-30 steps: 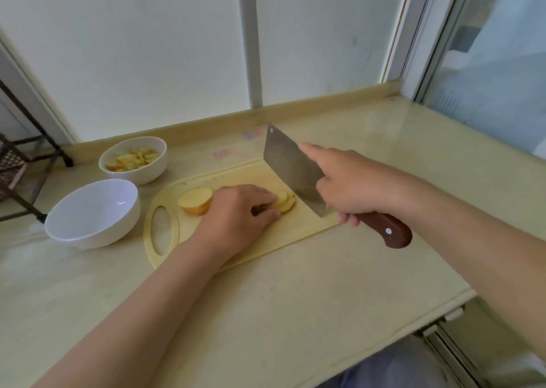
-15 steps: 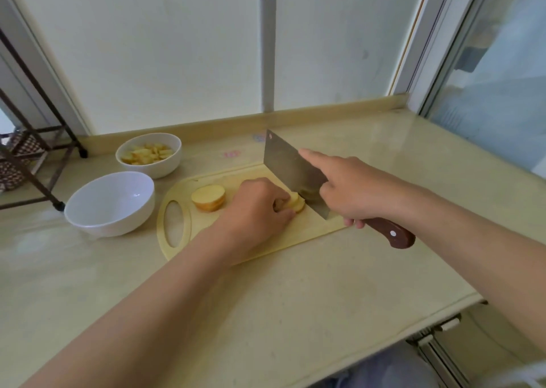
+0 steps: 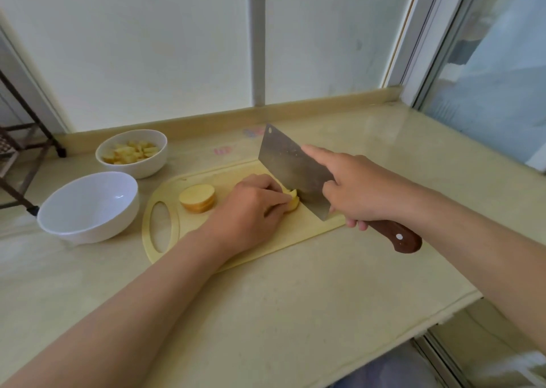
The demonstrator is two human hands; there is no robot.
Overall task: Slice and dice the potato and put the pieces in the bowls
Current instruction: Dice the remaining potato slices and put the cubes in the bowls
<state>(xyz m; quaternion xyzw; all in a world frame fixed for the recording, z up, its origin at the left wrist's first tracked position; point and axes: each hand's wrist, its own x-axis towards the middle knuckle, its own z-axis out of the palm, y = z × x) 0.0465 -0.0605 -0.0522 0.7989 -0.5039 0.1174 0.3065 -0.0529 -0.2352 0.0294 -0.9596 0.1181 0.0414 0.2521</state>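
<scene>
While the left hand (image 3: pixel 251 210) pins potato slices (image 3: pixel 291 201), the right hand (image 3: pixel 363 192) grips the cleaver (image 3: pixel 292 169) mid-board (image 3: pixel 266 249).

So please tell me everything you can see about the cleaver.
The cleaver has a broad rectangular steel blade with a small hole near its far top corner and a dark wooden riveted handle. The right hand grips it, index finger along the blade. Its edge rests at the potato slices on the cutting board.

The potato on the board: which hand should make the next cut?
The right hand: its grip is already around the cleaver, whose blade stands beside the potato pieces. The left hand is busy pressing those pieces down on the cutting board.
</scene>
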